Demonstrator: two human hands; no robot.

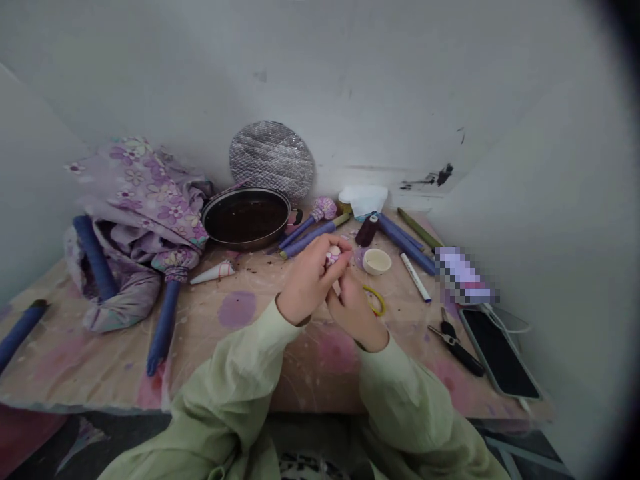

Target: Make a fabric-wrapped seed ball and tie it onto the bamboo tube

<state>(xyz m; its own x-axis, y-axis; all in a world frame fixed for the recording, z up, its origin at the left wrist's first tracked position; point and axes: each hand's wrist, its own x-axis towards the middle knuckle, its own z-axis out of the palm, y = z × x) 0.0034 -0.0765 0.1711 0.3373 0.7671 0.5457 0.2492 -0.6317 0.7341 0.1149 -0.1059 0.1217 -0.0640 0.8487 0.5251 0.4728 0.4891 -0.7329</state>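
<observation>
My left hand (311,272) and my right hand (354,308) come together over the middle of the table, fingers curled in. Between their fingertips shows a small rounded white-and-purple patterned bundle (333,255), perhaps cloth; its lower part is hidden by the hands. Just right of the fingers sits a small cream bowl (377,262), and behind it stands a spool of dark purple thread (367,231). A yellow ring (376,301) lies beside my right hand, partly covered by it.
Left: purple floral cloth (150,193), a blue wrapped stick (165,327), a white cone (214,271). Behind: a pan (245,245) holding dark contents, a silver foil disc (271,157). Right: a marker (415,277), black-handled pliers (463,353), a phone (500,353) with a cable.
</observation>
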